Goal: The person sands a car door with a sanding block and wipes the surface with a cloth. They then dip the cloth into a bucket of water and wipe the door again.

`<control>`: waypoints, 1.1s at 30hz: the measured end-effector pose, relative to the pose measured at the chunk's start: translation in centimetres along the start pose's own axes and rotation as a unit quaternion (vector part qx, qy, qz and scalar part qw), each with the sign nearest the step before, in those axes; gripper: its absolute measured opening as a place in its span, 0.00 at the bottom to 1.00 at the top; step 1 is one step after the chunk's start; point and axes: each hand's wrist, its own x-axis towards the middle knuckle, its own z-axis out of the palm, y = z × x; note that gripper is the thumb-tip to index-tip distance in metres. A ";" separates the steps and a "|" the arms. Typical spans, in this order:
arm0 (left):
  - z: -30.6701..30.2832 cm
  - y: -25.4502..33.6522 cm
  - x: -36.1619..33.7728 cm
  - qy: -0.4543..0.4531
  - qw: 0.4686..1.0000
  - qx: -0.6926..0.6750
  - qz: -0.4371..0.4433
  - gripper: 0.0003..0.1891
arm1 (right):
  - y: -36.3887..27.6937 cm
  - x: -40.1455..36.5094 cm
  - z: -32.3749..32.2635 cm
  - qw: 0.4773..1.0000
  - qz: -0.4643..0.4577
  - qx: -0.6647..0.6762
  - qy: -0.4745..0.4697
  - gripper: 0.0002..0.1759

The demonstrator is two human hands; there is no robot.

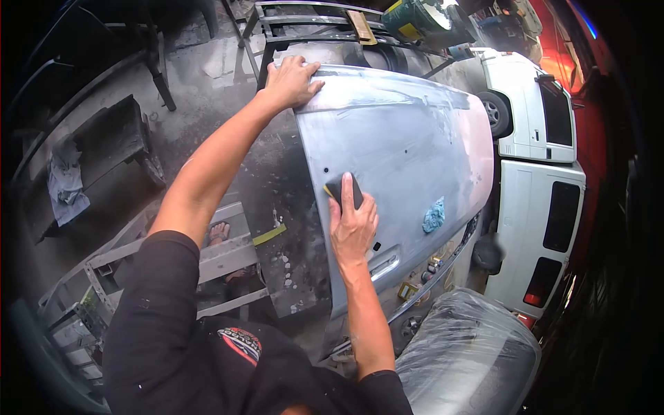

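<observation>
A large vehicle body panel, coated in patchy grey and white with a pinkish far end, lies in front of me. My left hand rests on its upper left corner, fingers spread over the edge. Lower down, near the panel's left edge, my right hand grips a dark sanding block with a yellowish edge. The index finger stretches along the top of the block, which lies against the panel. A crumpled blue cloth sits on the panel to the right. Small dark holes and a handle-like recess show on the surface.
Beyond the panel are a metal frame and a dark bucket. A white vehicle stands at right. Something under plastic sheeting is at lower right. A rag hangs over a dark bench at left; a slatted bench is below.
</observation>
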 end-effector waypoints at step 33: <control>2.1 -3.0 2.3 0.102 0.975 -0.165 -0.108 0.20 | -6.8 15.2 4.4 0.996 -0.069 -0.033 0.039 0.39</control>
